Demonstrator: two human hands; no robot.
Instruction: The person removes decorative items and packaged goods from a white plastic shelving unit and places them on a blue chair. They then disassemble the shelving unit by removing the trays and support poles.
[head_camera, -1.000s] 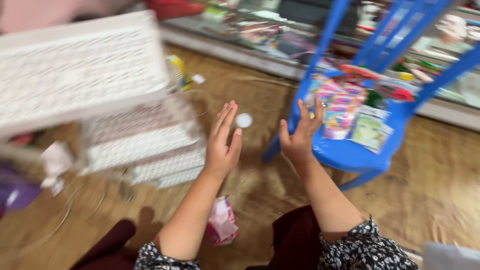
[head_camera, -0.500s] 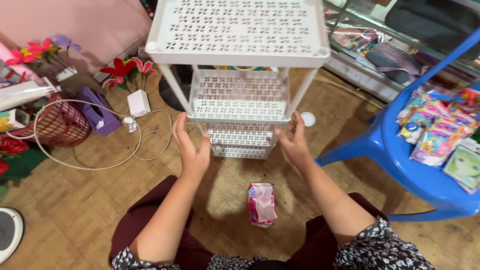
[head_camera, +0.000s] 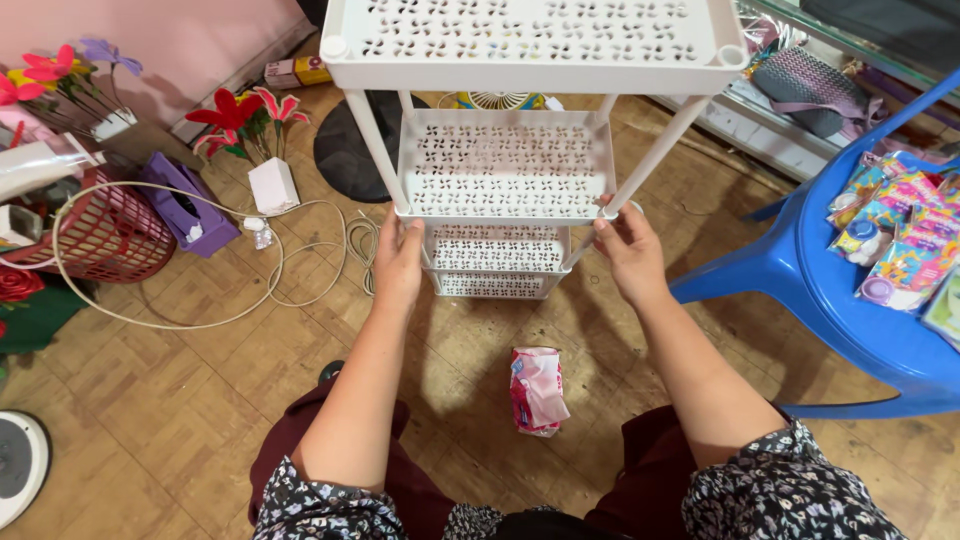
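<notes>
The person is holding the white plastic rack (head_camera: 505, 165) with both hands at its second shelf: the left hand (head_camera: 398, 262) is closing its grip on the front left corner of that shelf, and the right hand (head_camera: 630, 255) is closing its grip on the front right corner, just where the slanted leg is meeting the shelf edge. The rack is standing on the wooden floor (head_camera: 180, 350) directly in front of the person's knees, between the red basket (head_camera: 110, 240) and the blue plastic chair (head_camera: 800, 290). I am judging it to be light and rather stiff, because it is thin perforated plastic, but the push-fit legs may be coming loose if someone is lifting it by the top shelf alone; the corners near the legs are looking like the safest place to hold. The smooth plastic may be a little slippery. I am counting four shelves, one above the other, though the lowest ones are partly hidden. One pink wipes packet (head_camera: 538, 388) is lying on the floor near the rack, one white cable (head_camera: 250, 290) is looping beside the basket, and at least four artificial flowers (head_camera: 240, 115) are standing by the wall.
</notes>
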